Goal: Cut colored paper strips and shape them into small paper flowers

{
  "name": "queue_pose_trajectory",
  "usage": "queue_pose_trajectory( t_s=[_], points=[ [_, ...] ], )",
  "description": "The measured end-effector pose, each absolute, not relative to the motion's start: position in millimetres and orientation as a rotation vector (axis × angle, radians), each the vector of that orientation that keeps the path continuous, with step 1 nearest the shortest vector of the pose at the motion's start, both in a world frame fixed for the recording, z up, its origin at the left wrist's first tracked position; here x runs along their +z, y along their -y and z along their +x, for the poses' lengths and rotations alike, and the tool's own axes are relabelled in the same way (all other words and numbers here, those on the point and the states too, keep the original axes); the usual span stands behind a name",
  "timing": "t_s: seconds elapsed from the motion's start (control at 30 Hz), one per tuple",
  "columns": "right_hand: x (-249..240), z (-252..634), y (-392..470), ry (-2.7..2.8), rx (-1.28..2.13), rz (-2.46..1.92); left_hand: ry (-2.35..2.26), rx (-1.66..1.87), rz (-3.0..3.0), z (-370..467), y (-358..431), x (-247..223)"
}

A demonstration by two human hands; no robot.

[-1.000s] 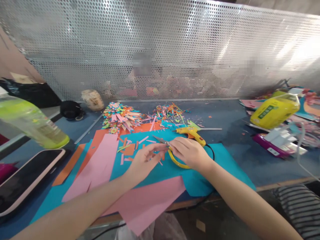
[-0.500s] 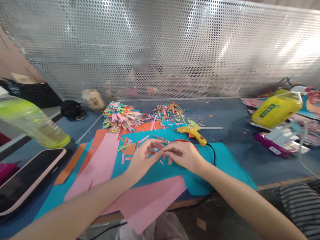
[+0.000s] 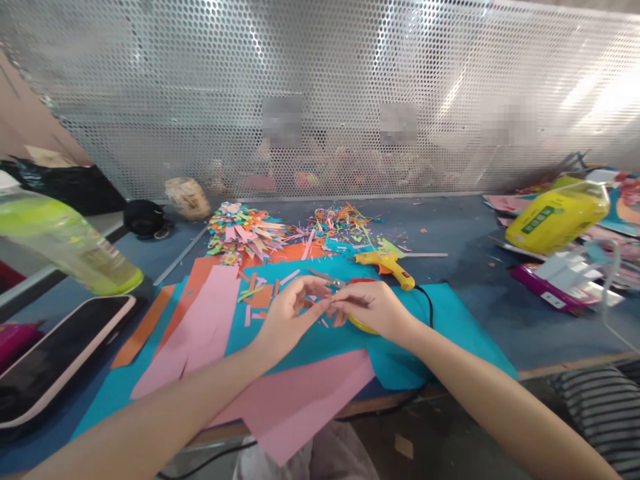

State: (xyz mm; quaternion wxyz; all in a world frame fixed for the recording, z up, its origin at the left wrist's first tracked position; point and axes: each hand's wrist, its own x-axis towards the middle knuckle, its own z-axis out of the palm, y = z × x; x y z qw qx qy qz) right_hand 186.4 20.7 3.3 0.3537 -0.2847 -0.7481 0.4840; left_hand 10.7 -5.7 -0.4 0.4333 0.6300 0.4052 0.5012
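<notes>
My left hand [image 3: 295, 310] and my right hand [image 3: 373, 307] meet at their fingertips over a blue paper sheet [image 3: 300, 350]. Both are pinched together, and whatever lies between the fingertips is too small to make out. Scissors [image 3: 325, 277] lie just behind the hands, their red and yellow handles partly hidden by my right hand. A yellow glue gun [image 3: 385, 262] rests beyond my right hand. Small cut paper strips [image 3: 255, 293] are scattered left of my left hand. Pink sheets [image 3: 305, 400] lie nearer the front edge.
At the back are a folded-paper piece [image 3: 245, 233] and a heap of scraps [image 3: 340, 223]. A phone [image 3: 60, 353] and green bottle [image 3: 75, 243] are on the left. A yellow bottle [image 3: 557, 217] and purple pack [image 3: 555, 287] stand right. The glue gun's cord [image 3: 429, 307] runs toward the front.
The fingers of my right hand have shifted slightly, and more of the yellow scissor handle shows below them. Both hands are otherwise in nearly the same place.
</notes>
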Motion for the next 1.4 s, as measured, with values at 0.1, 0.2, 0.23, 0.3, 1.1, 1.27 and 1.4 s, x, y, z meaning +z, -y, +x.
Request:
queue_pose_trajectory(
  t_s=[0.1,0.2,0.23,0.3,1.1,1.27,1.4],
  points=[
    [4.6,189.9,-21.8,2.089,1.086,-0.77,-0.998,1.244,1.539,10.3,3.6,-3.0],
    [8.4,191.9,-21.6,2.203,0.93,-0.772,-0.989,1.203,1.48,11.1,2.9,-4.9],
    [10.1,192.1,-21.2,2.215,0.894,-0.76,-0.975,1.189,1.464,11.5,3.1,-5.0],
    [13.4,192.3,-20.8,2.193,0.849,-0.745,-0.948,1.179,1.452,12.2,4.1,-4.5],
    [15.5,195.1,-24.4,2.094,0.354,-0.711,-0.542,1.122,0.96,13.4,6.0,9.3],
    [29.8,197.9,-21.0,1.809,0.636,-0.756,-0.47,1.154,1.066,14.8,8.6,21.8],
    [35.6,203.1,-22.3,1.626,0.866,-0.699,-0.517,1.171,1.241,9.4,5.9,25.4]
  ],
)
